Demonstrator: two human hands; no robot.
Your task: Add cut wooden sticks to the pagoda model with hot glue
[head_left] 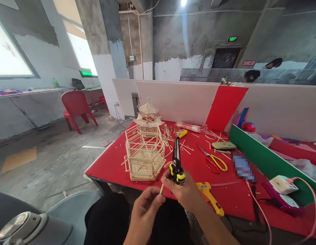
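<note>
My left hand (146, 209) is closed, pinching a short thin wooden stick (161, 189) upright between thumb and fingertips. Close beside it, my right hand (185, 192) is wrapped round a black-and-yellow hand tool (176, 160) with a long narrow front part pointing away from me. The right fingertips come near the stick's upper end; whether they touch it I cannot tell. Left of the tool, on the red tabletop (109, 160), stands an open frame of wooden sticks (145, 154) with a slatted floor. Behind it rises a tiered stick pavilion (148, 115) with a pointed roof.
Loose sticks (168, 134) and a wrapped stick bundle (188, 127) lie at the back. On the right are scissors (214, 161), a yellow glue gun (210, 197), a green board (257, 156) and a cabled purple device (282, 197). A grey bin (79, 207) stands left of my legs.
</note>
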